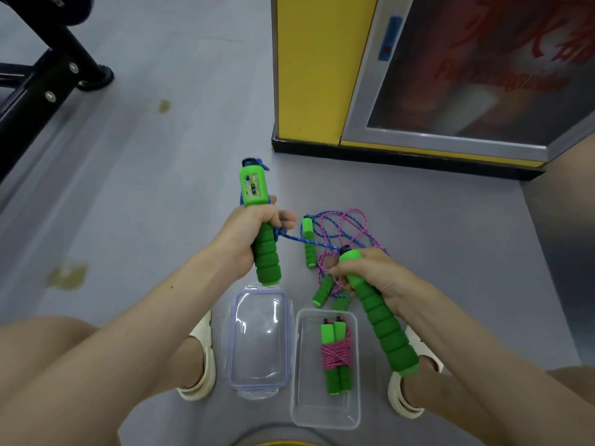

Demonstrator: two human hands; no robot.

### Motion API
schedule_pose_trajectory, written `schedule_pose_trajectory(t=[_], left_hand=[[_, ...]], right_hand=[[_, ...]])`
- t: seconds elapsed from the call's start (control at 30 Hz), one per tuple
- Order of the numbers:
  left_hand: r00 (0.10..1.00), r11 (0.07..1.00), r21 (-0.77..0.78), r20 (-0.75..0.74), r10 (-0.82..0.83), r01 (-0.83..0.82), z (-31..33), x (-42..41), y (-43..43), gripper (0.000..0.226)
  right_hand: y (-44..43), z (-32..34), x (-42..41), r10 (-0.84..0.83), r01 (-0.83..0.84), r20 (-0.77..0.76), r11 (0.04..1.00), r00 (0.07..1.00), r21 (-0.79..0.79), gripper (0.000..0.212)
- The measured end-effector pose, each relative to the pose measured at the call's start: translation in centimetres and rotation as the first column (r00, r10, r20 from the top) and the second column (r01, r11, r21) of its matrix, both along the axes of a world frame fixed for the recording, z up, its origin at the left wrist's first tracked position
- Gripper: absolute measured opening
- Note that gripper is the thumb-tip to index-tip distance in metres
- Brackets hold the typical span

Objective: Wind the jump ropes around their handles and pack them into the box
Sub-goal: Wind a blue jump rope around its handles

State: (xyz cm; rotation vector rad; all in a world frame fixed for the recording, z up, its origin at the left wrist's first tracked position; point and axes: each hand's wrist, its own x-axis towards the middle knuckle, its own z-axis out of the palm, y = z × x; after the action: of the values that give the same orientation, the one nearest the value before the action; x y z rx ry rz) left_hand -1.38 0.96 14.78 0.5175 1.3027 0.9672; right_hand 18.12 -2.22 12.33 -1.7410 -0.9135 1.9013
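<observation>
While the left hand (248,236) grips the foam shaft of the counter handle (253,185) with its fingers curled fully round it, the right hand (376,278) grips the upper end of the plain handle (383,326) the same way. The counter handle stands nearly upright. The plain handle slants down toward the person. A blue rope (291,237) runs straight between the two hands. Just beyond the right hand, loose blue and pink ropes (347,220) lie tangled on the floor (161,188) among small green handles (308,231). Below the hands, between the person's feet, sits the clear box (325,410). A wound pink rope bundle (335,355) lies inside it. The lid (257,342) lies beside the box, directly beneath the left hand.
</observation>
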Motion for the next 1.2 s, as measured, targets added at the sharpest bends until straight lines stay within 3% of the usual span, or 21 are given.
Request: schedule_pose_trajectory(t=[0.13, 0.2, 0.37, 0.53, 0.67, 0.77, 0.9, 1.07, 1.2], left_hand=[[0.979, 0.990, 0.027, -0.151, -0.135, 0.141, 0.1, 1.4, -1.5, 0.025], [0.970, 0.981, 0.034, -0.160, -0.181, 0.188, 0.3, 2.2, -1.9, 0.029], [0.990, 0.992, 0.017, 0.053, -0.127, 0.127, 0.4, 3.7, -2.2, 0.040], [0.969, 0.993, -0.028, 0.223, -0.104, 0.113, 0.3, 4.7, -2.3, 0.044], [0.940, 0.982, -0.071, 0.307, -0.146, 0.176, 0.0, 4.6, -2.5, 0.033], [0.924, 0.980, -0.083, 0.357, -0.138, 0.179, -0.2, 4.6, -2.7, 0.038], [0.899, 0.981, -0.066, 0.417, -0.137, 0.180, -0.6, 4.5, -2.6, 0.052], [0.893, 0.940, -0.116, 0.365, -0.261, 0.322, -0.4, 4.3, -3.0, 0.018], [0.857, 0.939, -0.099, 0.449, -0.252, 0.328, -0.7, 3.8, -2.6, 0.027]], right_hand=[[-0.1, 0.7, -0.9, 0.002, 0.005, -0.070, 0.995, 0.998, 0.095, 0.013], [-0.1, 1.0, -1.5, -0.001, 0.009, -0.047, 0.982, 0.999, 0.189, 0.018], [0.1, 1.1, -1.6, -0.153, 0.135, 0.028, 0.931, 0.988, 0.340, 0.022], [-0.3, 1.1, -1.6, -0.024, -0.083, 0.193, 0.845, 0.981, 0.528, 0.021], [-1.2, 0.4, -2.1, -0.095, -0.146, 0.320, 0.745, 0.942, 0.651, 0.031], [-1.4, 0.4, -2.4, -0.115, -0.103, 0.267, 0.724, 0.957, 0.682, 0.032], [-1.8, 0.0, -2.9, -0.108, -0.166, 0.338, 0.708, 0.935, 0.686, 0.028], [-1.4, 0.1, -2.8, -0.188, -0.117, 0.346, 0.709, 0.919, 0.695, 0.033], [-1.1, 0.5, -2.3, -0.172, -0.247, 0.464, 0.662, 0.869, 0.707, 0.029]])
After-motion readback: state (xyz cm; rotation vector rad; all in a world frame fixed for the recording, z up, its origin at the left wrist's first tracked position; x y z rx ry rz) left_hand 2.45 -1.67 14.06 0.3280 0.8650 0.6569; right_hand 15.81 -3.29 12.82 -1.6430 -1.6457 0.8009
